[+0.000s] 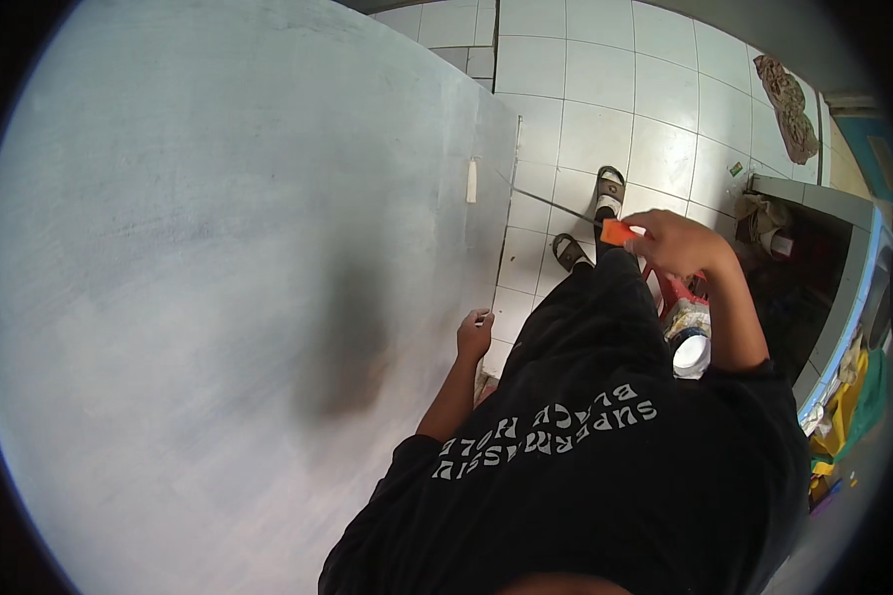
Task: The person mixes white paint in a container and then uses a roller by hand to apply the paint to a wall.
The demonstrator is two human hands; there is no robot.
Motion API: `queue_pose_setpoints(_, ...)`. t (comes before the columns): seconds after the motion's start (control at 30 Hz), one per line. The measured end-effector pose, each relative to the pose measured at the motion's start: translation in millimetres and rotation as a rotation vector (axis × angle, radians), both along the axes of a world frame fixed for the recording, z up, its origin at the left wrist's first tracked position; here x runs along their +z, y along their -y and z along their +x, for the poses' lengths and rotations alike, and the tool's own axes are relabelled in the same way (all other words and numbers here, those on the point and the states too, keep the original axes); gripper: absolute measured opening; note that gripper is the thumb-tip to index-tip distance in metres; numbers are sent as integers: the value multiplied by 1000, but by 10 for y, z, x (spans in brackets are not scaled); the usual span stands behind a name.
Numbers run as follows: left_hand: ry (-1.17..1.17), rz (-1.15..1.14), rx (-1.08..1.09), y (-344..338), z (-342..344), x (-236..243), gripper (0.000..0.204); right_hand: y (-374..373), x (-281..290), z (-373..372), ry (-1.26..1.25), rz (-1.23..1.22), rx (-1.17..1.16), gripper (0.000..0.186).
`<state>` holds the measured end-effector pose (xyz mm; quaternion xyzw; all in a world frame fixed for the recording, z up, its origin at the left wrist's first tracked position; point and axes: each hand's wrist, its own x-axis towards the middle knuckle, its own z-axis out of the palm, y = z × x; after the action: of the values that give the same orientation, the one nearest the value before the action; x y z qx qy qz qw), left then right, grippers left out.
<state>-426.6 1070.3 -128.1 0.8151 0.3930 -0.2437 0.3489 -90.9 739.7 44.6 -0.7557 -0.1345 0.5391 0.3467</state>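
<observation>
My right hand [677,243] grips the orange handle [617,232] of a tool with a long, thin, dark blade [556,201], which points left toward the pale grey wall [169,218]. A narrow white strip or patch [471,180] shows near the wall's right edge. My left hand [474,332] is beside the wall, lower down, with its fingers curled; what they hold, if anything, is too small to make out. A soft shadow lies on the wall to its left.
My sandalled feet [607,188] stand on white floor tiles [665,139]. Behind my right arm are a white round container [691,352], red items [677,293] and a tiled counter opening [804,268]. A crumpled brown cloth [786,107] lies upper right; coloured plastic [843,407] is at far right.
</observation>
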Motion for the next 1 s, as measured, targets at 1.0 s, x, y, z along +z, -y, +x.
queue_pose_setpoints(1.0,-135,-204,-47,493,403,-863,35,-677,-2965,82,-139,-189,-81,50)
